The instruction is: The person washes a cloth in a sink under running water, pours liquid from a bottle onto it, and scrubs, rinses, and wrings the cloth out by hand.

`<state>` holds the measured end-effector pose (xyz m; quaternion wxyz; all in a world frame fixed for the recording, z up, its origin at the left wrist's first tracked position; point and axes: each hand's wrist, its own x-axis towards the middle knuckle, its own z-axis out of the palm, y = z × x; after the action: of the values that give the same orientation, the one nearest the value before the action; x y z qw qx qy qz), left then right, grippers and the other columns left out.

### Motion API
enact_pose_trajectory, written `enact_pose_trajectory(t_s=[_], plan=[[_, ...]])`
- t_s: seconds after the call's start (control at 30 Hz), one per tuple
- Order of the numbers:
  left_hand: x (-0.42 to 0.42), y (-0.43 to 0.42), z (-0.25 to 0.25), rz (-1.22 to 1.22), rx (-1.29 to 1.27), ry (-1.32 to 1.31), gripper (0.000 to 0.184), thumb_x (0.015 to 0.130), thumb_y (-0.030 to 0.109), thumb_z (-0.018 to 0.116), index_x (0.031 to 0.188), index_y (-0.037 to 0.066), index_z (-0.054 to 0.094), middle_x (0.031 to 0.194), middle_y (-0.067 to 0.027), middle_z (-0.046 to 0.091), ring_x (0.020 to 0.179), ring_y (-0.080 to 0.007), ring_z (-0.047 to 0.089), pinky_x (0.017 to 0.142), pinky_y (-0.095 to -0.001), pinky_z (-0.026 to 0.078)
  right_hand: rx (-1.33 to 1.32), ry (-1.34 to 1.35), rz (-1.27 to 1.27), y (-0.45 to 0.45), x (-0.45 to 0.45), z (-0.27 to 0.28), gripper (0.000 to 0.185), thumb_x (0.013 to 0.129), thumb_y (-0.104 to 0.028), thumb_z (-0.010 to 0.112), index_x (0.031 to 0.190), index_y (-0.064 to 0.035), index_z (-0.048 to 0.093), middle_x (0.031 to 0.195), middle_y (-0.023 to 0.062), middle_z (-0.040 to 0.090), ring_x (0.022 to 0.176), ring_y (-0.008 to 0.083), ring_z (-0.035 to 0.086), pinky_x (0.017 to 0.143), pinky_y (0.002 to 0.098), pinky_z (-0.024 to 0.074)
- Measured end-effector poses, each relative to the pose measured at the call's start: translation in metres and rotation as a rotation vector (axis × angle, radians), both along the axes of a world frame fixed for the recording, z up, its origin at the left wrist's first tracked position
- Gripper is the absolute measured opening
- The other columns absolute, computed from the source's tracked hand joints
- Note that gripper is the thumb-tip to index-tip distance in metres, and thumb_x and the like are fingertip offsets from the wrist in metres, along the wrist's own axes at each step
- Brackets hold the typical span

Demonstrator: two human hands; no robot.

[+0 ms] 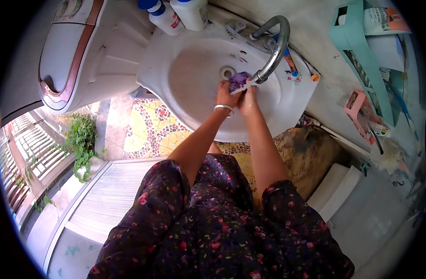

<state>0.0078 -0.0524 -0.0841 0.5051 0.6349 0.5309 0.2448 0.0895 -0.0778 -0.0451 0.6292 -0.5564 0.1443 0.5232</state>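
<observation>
Over the white sink (187, 69), a bunched purple cloth (239, 80) lies between my two hands, beside the drain. My left hand (227, 96), with a white bracelet at its wrist, has its fingers closed on the cloth's near side. Pressed close against it, my right hand (248, 101) curls around the right side of the cloth; part of its fingers is hidden. A stream of water (243, 87) runs from the curved metal faucet (279, 49) onto the hands and cloth.
Two white bottles (168, 21) stand on the sink's back left corner. A toothbrush-like blue and orange item (289, 63) lies right of the faucet. A washing machine (66, 51) is at left. Green (364, 65) and pink (359, 111) wall holders hang at right.
</observation>
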Motion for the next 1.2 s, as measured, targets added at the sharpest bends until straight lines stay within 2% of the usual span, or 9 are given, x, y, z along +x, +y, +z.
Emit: enact_pose_trajectory(t_s=[0.1, 0.17, 0.5, 0.67, 0.9, 0.97, 1.0, 1.07, 1.2], plan=[[-0.005, -0.026, 0.095, -0.177, 0.223, -0.152, 0.025, 0.062, 0.017, 0.068, 0.072, 0.0, 0.052, 0.081, -0.0149, 0.057, 0.08, -0.0365, 0.055, 0.072, -0.0409, 0.044, 0.254, 0.327, 0.25, 0.003, 0.027, 0.032, 0.029, 0.089, -0.038, 0.05, 0.093, -0.0096, 0.055, 0.083, 0.0075, 0.06, 0.072, 0.0205, 0.06, 0.062, 0.034, 0.0529], [0.0, -0.038, 0.127, -0.187, 0.216, -0.232, 0.026, 0.063, 0.019, 0.068, 0.074, 0.001, 0.052, 0.086, -0.0176, 0.06, 0.083, -0.0383, 0.057, 0.069, -0.0468, 0.043, 0.018, 0.273, 0.219, 0.012, 0.016, 0.046, 0.028, 0.092, -0.035, 0.047, 0.1, -0.008, 0.054, 0.091, 0.0085, 0.06, 0.081, 0.0209, 0.06, 0.067, 0.0343, 0.053], [0.01, 0.035, 0.116, 0.012, 0.089, 0.109, 0.02, 0.066, 0.021, 0.064, 0.073, 0.004, 0.056, 0.075, -0.019, 0.059, 0.075, -0.0407, 0.056, 0.066, -0.0477, 0.044, 0.185, -0.067, -0.026, -0.008, -0.029, 0.029, 0.037, 0.097, -0.035, 0.042, 0.122, -0.0081, 0.044, 0.113, 0.0074, 0.054, 0.099, 0.0172, 0.058, 0.085, 0.0331, 0.0498], [-0.006, -0.016, 0.135, -0.175, 0.308, -0.194, 0.018, 0.063, 0.018, 0.064, 0.07, 0.005, 0.056, 0.074, -0.0175, 0.058, 0.075, -0.0396, 0.055, 0.074, -0.0454, 0.045, 0.524, 0.413, 0.2, -0.017, 0.01, 0.0, 0.037, 0.096, -0.036, 0.041, 0.119, -0.0085, 0.048, 0.114, 0.0077, 0.055, 0.101, 0.0186, 0.058, 0.087, 0.0345, 0.0493], [0.004, 0.051, 0.112, 0.004, -0.024, 0.069, 0.026, 0.073, 0.026, 0.067, 0.076, 0.004, 0.055, 0.082, -0.0196, 0.061, 0.08, -0.0408, 0.057, 0.067, -0.0435, 0.046, 0.194, 0.009, -0.067, 0.0, -0.038, 0.039, 0.038, 0.096, -0.037, 0.041, 0.118, -0.0086, 0.05, 0.114, 0.0067, 0.056, 0.105, 0.0204, 0.056, 0.089, 0.0364, 0.0483], [0.001, 0.025, 0.112, 0.023, 0.246, -0.056, 0.023, 0.068, 0.022, 0.069, 0.076, 0.005, 0.056, 0.084, -0.0173, 0.059, 0.081, -0.0385, 0.056, 0.071, -0.0427, 0.046, 0.209, 0.103, 0.004, -0.002, -0.017, 0.022, 0.031, 0.095, -0.037, 0.043, 0.108, -0.0114, 0.053, 0.107, 0.0045, 0.056, 0.097, 0.0176, 0.057, 0.082, 0.0347, 0.0486], [-0.007, 0.0, 0.118, -0.104, 0.25, -0.089, 0.024, 0.068, 0.022, 0.069, 0.079, 0.006, 0.056, 0.085, -0.0167, 0.06, 0.082, -0.0379, 0.057, 0.071, -0.0431, 0.046, 0.615, 0.284, 0.083, -0.013, 0.006, -0.033, 0.025, 0.093, -0.038, 0.047, 0.095, -0.0125, 0.051, 0.095, 0.0029, 0.054, 0.084, 0.0147, 0.055, 0.074, 0.0324, 0.0469], [-0.013, -0.012, 0.124, -0.232, 0.26, -0.125, 0.025, 0.067, 0.023, 0.069, 0.081, 0.007, 0.056, 0.086, -0.0161, 0.06, 0.083, -0.0373, 0.058, 0.071, -0.0436, 0.047, 0.744, 0.441, 0.267, -0.026, 0.016, -0.021, 0.042, 0.094, -0.045, 0.045, 0.117, -0.0097, 0.049, 0.104, 0.0056, 0.055, 0.093, 0.0184, 0.057, 0.082, 0.0321, 0.0493], [-0.018, 0.042, 0.103, -0.203, 0.184, 0.035, 0.027, 0.076, 0.032, 0.066, 0.088, 0.008, 0.061, 0.084, -0.0169, 0.062, 0.081, -0.0378, 0.059, 0.07, -0.0435, 0.048, 0.185, 0.165, 0.008, -0.004, -0.035, 0.052, 0.044, 0.093, -0.045, 0.046, 0.121, -0.0114, 0.05, 0.115, 0.0037, 0.057, 0.106, 0.0173, 0.056, 0.095, 0.0365, 0.0451]])
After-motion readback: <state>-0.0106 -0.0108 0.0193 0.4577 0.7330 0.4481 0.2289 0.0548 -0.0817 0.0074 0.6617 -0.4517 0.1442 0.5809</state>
